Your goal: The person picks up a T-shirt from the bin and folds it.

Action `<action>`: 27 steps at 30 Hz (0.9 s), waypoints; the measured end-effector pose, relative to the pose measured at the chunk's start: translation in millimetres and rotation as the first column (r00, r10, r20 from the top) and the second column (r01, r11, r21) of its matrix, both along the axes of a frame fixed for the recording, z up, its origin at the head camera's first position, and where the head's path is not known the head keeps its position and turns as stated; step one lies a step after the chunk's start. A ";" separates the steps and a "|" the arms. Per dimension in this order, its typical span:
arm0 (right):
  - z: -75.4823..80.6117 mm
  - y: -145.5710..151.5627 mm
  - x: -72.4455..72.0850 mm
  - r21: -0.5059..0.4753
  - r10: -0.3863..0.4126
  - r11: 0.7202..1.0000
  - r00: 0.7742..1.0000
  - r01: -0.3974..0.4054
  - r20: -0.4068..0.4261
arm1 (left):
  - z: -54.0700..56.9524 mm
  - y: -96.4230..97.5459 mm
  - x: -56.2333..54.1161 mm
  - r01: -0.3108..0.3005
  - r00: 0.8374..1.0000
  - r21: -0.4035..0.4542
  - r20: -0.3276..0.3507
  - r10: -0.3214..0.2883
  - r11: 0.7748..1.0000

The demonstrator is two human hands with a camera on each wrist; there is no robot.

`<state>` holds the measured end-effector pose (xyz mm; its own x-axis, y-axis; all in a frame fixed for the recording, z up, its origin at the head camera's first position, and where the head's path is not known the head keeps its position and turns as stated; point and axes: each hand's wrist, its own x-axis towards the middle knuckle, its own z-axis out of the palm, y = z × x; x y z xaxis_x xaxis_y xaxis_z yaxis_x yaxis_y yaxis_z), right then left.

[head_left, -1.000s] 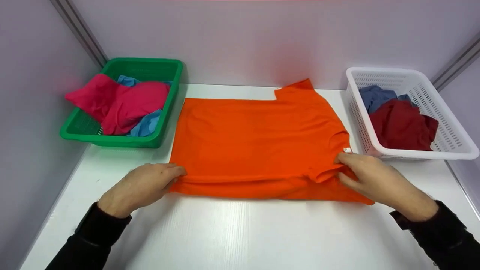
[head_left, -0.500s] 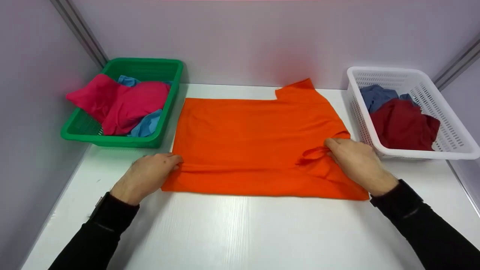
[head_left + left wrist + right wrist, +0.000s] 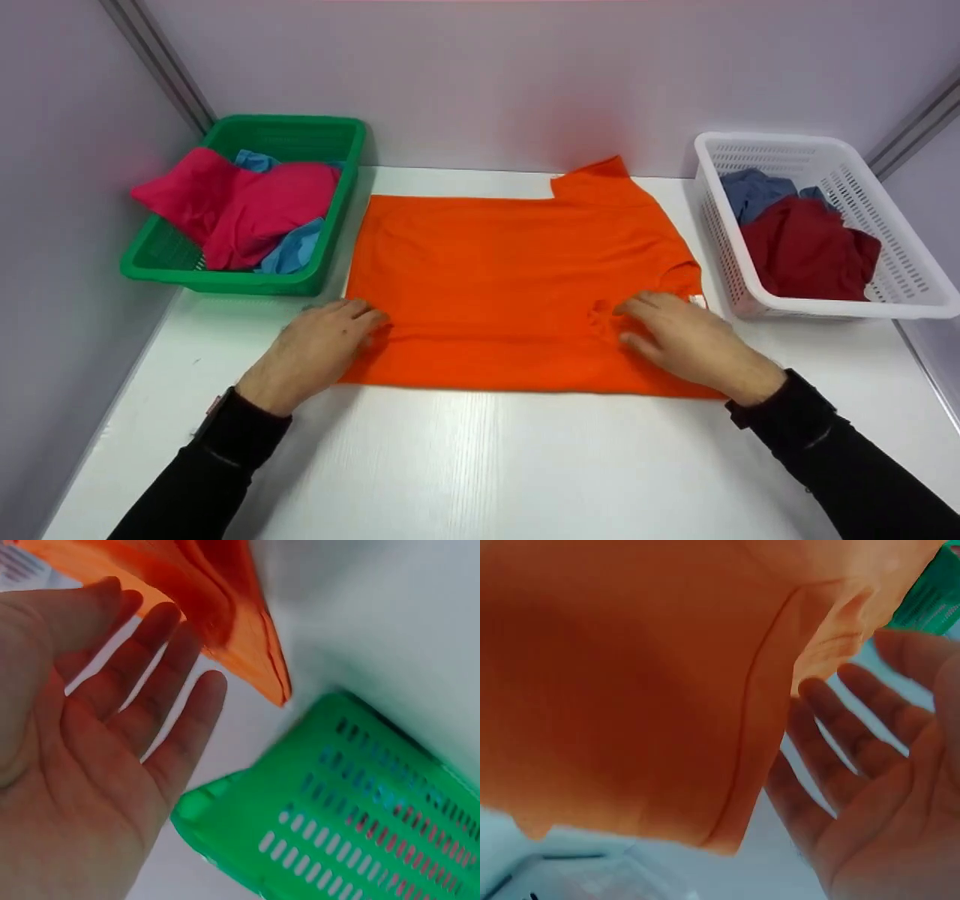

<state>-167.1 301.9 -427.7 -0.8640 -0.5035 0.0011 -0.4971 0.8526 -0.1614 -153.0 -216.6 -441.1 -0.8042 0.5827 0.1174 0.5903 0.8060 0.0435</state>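
Okay, from my remote station: the orange garment [image 3: 480, 270] is laid wide on the tabletop [image 3: 480, 457], between the green basket [image 3: 225, 281] and the white basket [image 3: 855, 307], its far side up by the back wall [image 3: 450, 90]. My read: it's spread flat there so both ends can be reached at once.

The left hand [image 3: 319, 345] is over the left end, the right hand [image 3: 690, 341] over the right end beside a white tag [image 3: 697, 301]. Fingers apart on both, nothing clamped; both wrist views agree. I can't tell how firmly any fingertips touch. Hands sit at opposite ends of a long crease, probably to keep the near strip level.

Edges: the near edge runs nearly straight, left side clean. Far right, a flap [image 3: 592, 180] juts past the far edge to the wall line; I can't tell if it leans on the wall.

Room: I have the most on the near side. Right end is tight, white basket near it. Green basket is just beside the far left corner, with pink cloth [image 3: 255, 210] hanging over its outer rim, away from the garment.
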 end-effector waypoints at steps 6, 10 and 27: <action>-5.0 -6.2 2.9 -0.008 0.076 0.997 0.987 -0.076 0.144 | -1.1 23.4 -6.8 0.103 0.979 0.019 0.174 -0.104 0.995; -8.5 -9.7 -2.9 -0.011 0.102 0.995 0.985 -0.102 0.140 | 0.6 36.9 -14.2 0.090 0.983 0.000 0.161 -0.089 0.996; -22.2 -3.3 -17.2 -0.011 0.048 0.999 0.985 -0.047 0.164 | 2.7 34.2 -42.6 -0.072 0.997 -0.241 0.021 0.079 0.968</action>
<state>-184.3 298.6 -449.8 -0.8277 -0.5446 -0.1351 -0.5035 0.8271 -0.2497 -195.5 -182.4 -438.3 -0.8480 0.5282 -0.0435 0.5287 0.8372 -0.1399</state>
